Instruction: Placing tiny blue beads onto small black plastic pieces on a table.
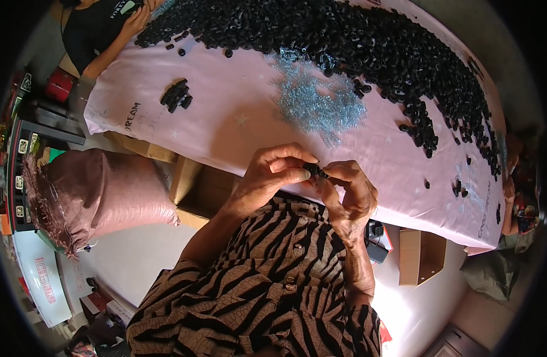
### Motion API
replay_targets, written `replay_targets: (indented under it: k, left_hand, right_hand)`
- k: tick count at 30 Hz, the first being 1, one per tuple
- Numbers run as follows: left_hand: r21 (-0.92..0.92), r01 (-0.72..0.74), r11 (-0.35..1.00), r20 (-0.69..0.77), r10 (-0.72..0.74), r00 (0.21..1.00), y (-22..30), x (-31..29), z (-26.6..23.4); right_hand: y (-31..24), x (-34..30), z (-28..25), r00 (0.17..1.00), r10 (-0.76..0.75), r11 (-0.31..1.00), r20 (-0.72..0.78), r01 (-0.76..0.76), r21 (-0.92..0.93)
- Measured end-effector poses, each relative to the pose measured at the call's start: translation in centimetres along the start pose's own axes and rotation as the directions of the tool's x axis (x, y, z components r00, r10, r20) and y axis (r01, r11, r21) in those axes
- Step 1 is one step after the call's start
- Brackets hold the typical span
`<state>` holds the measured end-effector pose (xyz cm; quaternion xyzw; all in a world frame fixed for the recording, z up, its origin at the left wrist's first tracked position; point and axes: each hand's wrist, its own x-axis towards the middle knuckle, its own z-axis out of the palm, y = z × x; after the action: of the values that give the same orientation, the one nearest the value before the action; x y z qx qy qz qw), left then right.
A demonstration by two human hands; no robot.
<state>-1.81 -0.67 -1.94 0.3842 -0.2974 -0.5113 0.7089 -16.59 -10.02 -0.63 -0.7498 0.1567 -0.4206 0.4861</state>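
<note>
- The left hand [267,178] and the right hand [348,190] meet just in front of the person's chest, above the near edge of the counter [238,128], which is covered by a pink cloth.
- Between them sits a small black part [314,170]; the left thumb and forefinger are pinching it from the left, and the right fingers [339,174] are pressed together on its other end.
- Whether the right fingers hold a second tiny piece is too small to tell.
- Judged from this, the step in hand is fitting or joining one small part by fingertip, well apart from the supply.
- A large heap of black parts [357,41] runs along the far side of the cloth and curves down its right side.
- A patch of tiny pale-blue pieces [321,104] lies just beside that heap, straight ahead of the hands.
- A small cluster of black parts [176,95] lies alone to the left.
- Another person's arm [116,38] rests at the far left corner.
- The next move seems to call for steady fingertip pressure, keeping both ends aligned so the part does not slip and drop.
</note>
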Motion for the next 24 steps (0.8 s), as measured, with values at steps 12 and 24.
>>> replay_targets:
  k: [12, 24]
  left_hand:
    - [0.1, -0.019, 0.995, 0.01, 0.019, 1.0, -0.15, -0.02, -0.25]
    - [0.179, 0.034, 0.983, 0.015, -0.037, 0.999, 0.02, -0.08, -0.18]
  right_hand:
    - [-0.82, 0.25, 0.15, 0.984, -0.168, 0.944, 0.054, 0.176, -0.278]
    - [-0.54, -0.04, -0.02, 0.974, -0.21, 0.924, 0.081, 0.224, -0.31]
